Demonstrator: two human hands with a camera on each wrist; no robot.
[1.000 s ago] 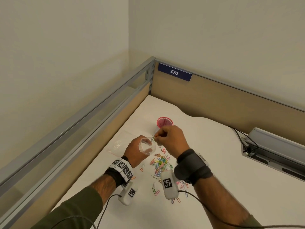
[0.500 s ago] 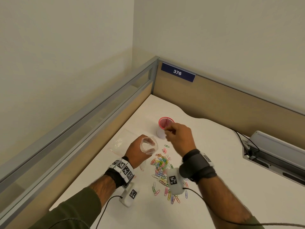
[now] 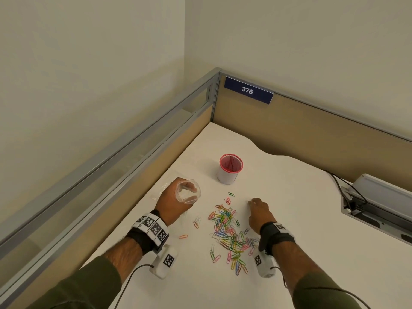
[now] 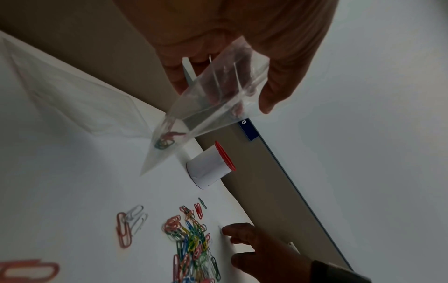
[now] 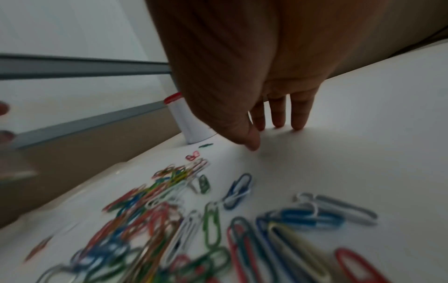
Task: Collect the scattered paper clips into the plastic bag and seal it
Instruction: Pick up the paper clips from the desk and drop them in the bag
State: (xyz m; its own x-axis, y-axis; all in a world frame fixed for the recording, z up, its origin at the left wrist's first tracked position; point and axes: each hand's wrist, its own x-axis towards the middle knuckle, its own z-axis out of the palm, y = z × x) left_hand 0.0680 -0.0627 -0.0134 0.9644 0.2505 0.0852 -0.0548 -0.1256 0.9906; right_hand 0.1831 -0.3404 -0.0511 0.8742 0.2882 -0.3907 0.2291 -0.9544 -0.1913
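My left hand (image 3: 172, 202) holds a small clear plastic bag (image 3: 188, 192) by its mouth, kept wide; the bag (image 4: 208, 99) hangs down with a few clips at its bottom. A pile of coloured paper clips (image 3: 227, 233) lies on the white desk between my hands, with strays (image 3: 183, 236) to its left. My right hand (image 3: 258, 210) is down at the desk, right of the pile's far end. Its fingers (image 5: 277, 118) are straight with tips on the surface and hold nothing. The pile of clips (image 5: 194, 220) lies just behind them.
A white cup with a red mesh rim (image 3: 230, 168) stands beyond the pile. A second clear bag (image 4: 72, 92) lies flat on the desk by the left partition (image 3: 133, 152). A cable tray (image 3: 379, 204) with wires sits at the right edge.
My right hand left the bag's mouth, swung out past the cup and came down to the desk right of the clips. The left hand still holds the bag's mouth wide.
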